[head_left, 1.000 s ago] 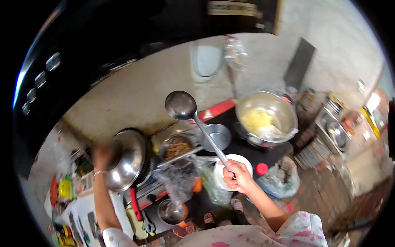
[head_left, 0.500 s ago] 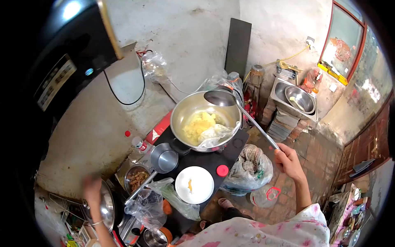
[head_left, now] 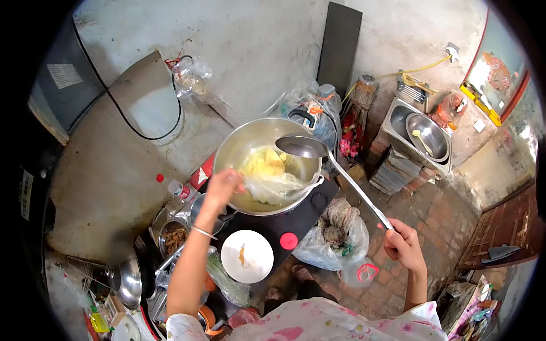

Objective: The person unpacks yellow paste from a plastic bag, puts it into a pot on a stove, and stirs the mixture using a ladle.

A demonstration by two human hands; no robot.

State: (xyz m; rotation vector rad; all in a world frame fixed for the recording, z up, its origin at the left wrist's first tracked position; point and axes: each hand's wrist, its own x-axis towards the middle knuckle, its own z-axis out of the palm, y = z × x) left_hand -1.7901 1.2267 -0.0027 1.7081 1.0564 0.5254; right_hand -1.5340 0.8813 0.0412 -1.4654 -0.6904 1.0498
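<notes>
Moved from the metal lid (head_left: pixel 128 282) to the large pot (head_left: pixel 230 149), the left hand (head_left: pixel 225 186) bends its fingers beside the clear bag (head_left: pixel 276 189) and yellow food (head_left: pixel 264 165) inside, any grip unclear, bringing work there as the right hand (head_left: pixel 402 245) stays wrapped around the ladle (head_left: pixel 304 147).

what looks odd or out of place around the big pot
A clear plastic bag lies inside the big pot against the yellow food, which looks odd for a cooking pot. The left hand is beside it; its grip is unclear. The white plate also has a small brownish streak on it.
</notes>
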